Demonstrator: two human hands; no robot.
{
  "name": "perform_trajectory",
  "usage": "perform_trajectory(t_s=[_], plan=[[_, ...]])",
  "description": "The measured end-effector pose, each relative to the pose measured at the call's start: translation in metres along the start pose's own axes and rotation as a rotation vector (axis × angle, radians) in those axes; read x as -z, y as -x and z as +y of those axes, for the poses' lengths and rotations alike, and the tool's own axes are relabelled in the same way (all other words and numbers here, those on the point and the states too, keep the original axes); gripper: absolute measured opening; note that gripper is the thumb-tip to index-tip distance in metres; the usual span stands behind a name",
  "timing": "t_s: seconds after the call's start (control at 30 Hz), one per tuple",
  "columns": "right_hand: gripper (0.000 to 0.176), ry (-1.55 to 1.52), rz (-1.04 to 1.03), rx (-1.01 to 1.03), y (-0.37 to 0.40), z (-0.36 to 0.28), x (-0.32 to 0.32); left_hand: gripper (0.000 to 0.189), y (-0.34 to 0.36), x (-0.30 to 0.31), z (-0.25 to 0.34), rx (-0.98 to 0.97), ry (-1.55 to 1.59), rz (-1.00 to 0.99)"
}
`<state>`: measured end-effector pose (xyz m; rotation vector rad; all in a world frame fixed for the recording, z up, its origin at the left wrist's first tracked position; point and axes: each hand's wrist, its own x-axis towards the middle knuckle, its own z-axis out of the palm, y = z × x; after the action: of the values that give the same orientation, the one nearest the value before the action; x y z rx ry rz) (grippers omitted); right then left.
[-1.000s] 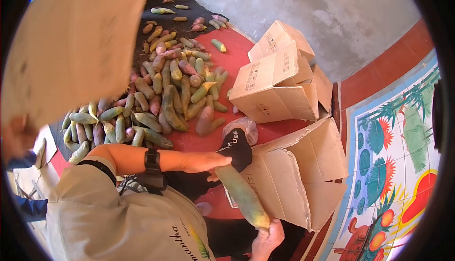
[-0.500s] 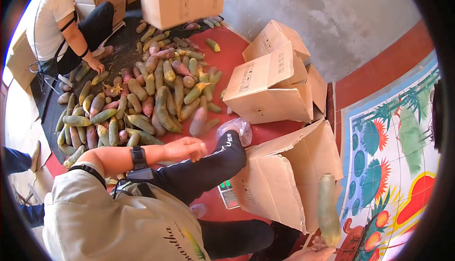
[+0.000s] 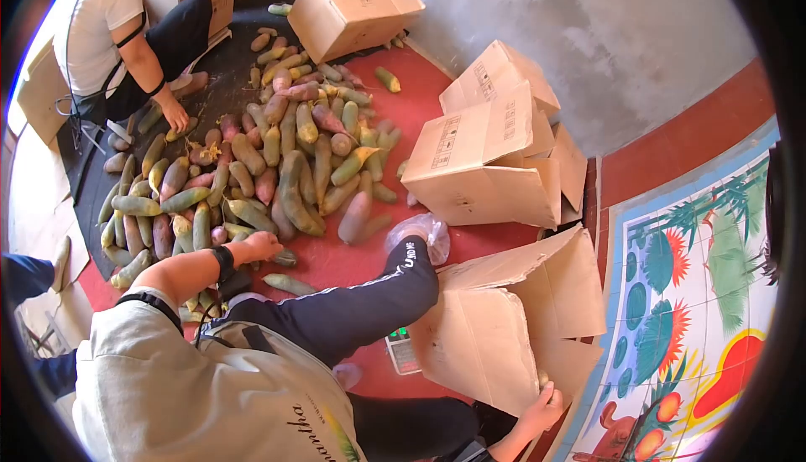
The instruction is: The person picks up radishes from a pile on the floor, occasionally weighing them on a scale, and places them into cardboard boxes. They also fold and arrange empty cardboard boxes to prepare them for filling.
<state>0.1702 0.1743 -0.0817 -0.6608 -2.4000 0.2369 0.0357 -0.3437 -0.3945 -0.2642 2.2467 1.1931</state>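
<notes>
My left hand (image 3: 259, 247) is low at the near edge of a pile of long green and purple-red radish-like vegetables (image 3: 243, 156). Its fingers look loosely bent and hold nothing that shows; a dark green radish (image 3: 285, 257) lies just beside the fingertips. Down at the lower right, my right hand (image 3: 541, 412) is at the rim of an open cardboard box (image 3: 474, 340), which leans on its side. A small yellowish radish end (image 3: 543, 376) shows at its fingertips; the rest of that radish is hidden by the box flap.
A digital scale (image 3: 403, 351) stands beside the open box. More cardboard boxes (image 3: 478, 151) sit by the wall, and another box (image 3: 357, 13) is behind the pile. A person (image 3: 109, 34) sits across, one hand on a radish. Painted tiles (image 3: 672, 294) are at right.
My right hand has brought the green radish from beside the box to its rim, mostly out of sight. My left hand has moved left and toward the pile. The far box has come down to the floor.
</notes>
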Motion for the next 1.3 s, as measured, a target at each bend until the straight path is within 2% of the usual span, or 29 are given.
perform_trajectory(t_s=[0.03, 0.07, 0.13, 0.3, 0.37, 0.4, 0.5, 0.53, 0.57, 0.63, 0.67, 0.77, 0.83, 0.93, 0.97, 1.03, 1.07, 1.1, 1.17, 1.2, 1.23, 1.3], plan=[[0.032, -0.041, -0.048, -0.026, -0.003, 0.004, 0.001, 0.033, 0.002, 0.002, -0.010, 0.094, -0.071, 0.029], [0.031, -0.084, -0.096, -0.051, -0.005, 0.006, 0.001, 0.033, -0.002, 0.001, -0.030, 0.104, -0.071, 0.020], [0.030, -0.097, -0.117, -0.059, -0.005, 0.007, 0.002, 0.035, -0.013, -0.001, -0.064, 0.039, -0.359, 0.170], [0.030, -0.188, -0.114, -0.044, -0.011, 0.036, -0.008, 0.034, 0.008, 0.012, -0.069, 0.233, -0.294, 0.148], [0.030, -0.372, -0.086, -0.080, -0.009, 0.033, -0.013, 0.025, 0.005, 0.007, -0.076, 0.214, -0.594, 0.433], [0.030, -0.369, -0.093, -0.078, -0.008, 0.030, -0.014, 0.023, 0.013, 0.009, -0.067, 0.194, -0.611, 0.528], [0.031, -0.249, -0.062, 0.026, -0.007, 0.020, -0.011, 0.030, 0.023, 0.026, -0.055, 0.209, -0.629, 0.575], [0.031, -0.223, -0.052, 0.053, -0.006, 0.013, -0.009, 0.038, 0.026, 0.033, -0.051, 0.249, -0.629, 0.521], [0.031, -0.197, -0.041, 0.080, -0.005, 0.008, -0.008, 0.038, 0.022, 0.037, -0.055, 0.250, -0.627, 0.518], [0.031, -0.140, -0.002, 0.098, -0.002, 0.003, -0.009, 0.042, 0.022, 0.047, -0.056, 0.154, -0.691, 0.542], [0.031, -0.086, 0.040, 0.115, -0.001, 0.000, -0.010, 0.049, 0.021, 0.051, -0.055, 0.170, -0.694, 0.483], [0.030, -0.028, 0.024, 0.134, 0.004, -0.005, -0.008, 0.049, 0.001, 0.056, -0.063, 0.182, -0.696, 0.476], [0.030, -0.032, 0.040, 0.172, 0.006, -0.011, -0.009, 0.071, -0.012, 0.063, -0.066, 0.263, -0.732, 0.398], [0.029, -0.002, 0.043, 0.225, 0.010, -0.009, -0.007, 0.091, -0.022, 0.073, -0.063, 0.351, -0.716, 0.240], [0.028, 0.027, 0.035, 0.242, 0.011, -0.009, -0.007, 0.091, -0.023, 0.075, -0.059, 0.343, -0.717, 0.238], [0.028, 0.040, 0.043, 0.215, 0.015, -0.013, -0.007, 0.098, -0.024, 0.078, -0.047, 0.467, -0.688, 0.166], [0.028, 0.042, 0.050, 0.218, 0.016, -0.017, -0.006, 0.102, -0.027, 0.075, -0.052, 0.459, -0.756, 0.202], [0.028, 0.045, 0.058, 0.222, 0.018, -0.020, -0.006, 0.102, -0.033, 0.073, -0.062, 0.453, -0.758, 0.203], [0.029, 0.045, 0.052, 0.202, 0.019, -0.022, -0.006, 0.080, -0.055, 0.069, -0.104, 0.438, -0.776, 0.215], [0.029, 0.042, 0.042, 0.185, 0.019, -0.023, -0.006, 0.052, -0.052, 0.073, -0.106, 0.394, -0.882, 0.058], [0.029, 0.041, 0.046, 0.185, 0.020, -0.024, -0.006, 0.052, -0.052, 0.072, -0.105, 0.391, -0.881, 0.062], [0.028, 0.087, 0.046, 0.183, 0.021, -0.024, -0.005, 0.034, -0.035, 0.073, -0.088, 0.398, -1.031, -0.056]])
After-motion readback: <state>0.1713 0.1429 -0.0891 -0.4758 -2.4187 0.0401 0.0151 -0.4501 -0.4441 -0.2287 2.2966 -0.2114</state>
